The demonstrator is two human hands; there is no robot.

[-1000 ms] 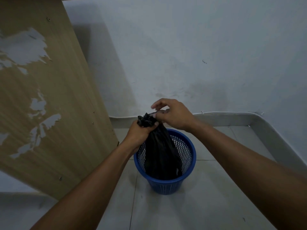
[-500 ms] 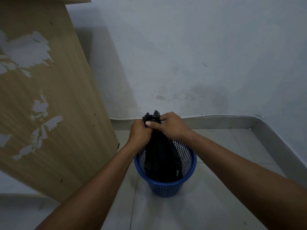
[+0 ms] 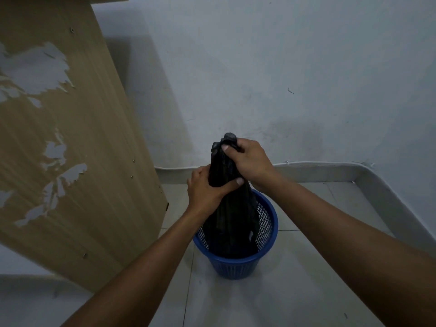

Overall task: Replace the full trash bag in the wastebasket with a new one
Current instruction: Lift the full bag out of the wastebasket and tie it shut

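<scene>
Both grips squeeze the black trash bag [image 3: 230,215], right hand [image 3: 250,161] just above left hand [image 3: 207,190], with the blue wastebasket [image 3: 266,253] below them.

A wooden panel [image 3: 70,138] is crowding the left of the frame, standing near the blue wastebasket [image 3: 238,263]. Bare floor [image 3: 318,267] is lying open at lower right, and the wall [image 3: 259,79] is closing off the top.

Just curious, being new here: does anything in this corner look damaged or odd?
Yes. The wooden panel on the left has its veneer peeled off in ragged pale patches. Nothing looks spilled around the blue wastebasket.
</scene>
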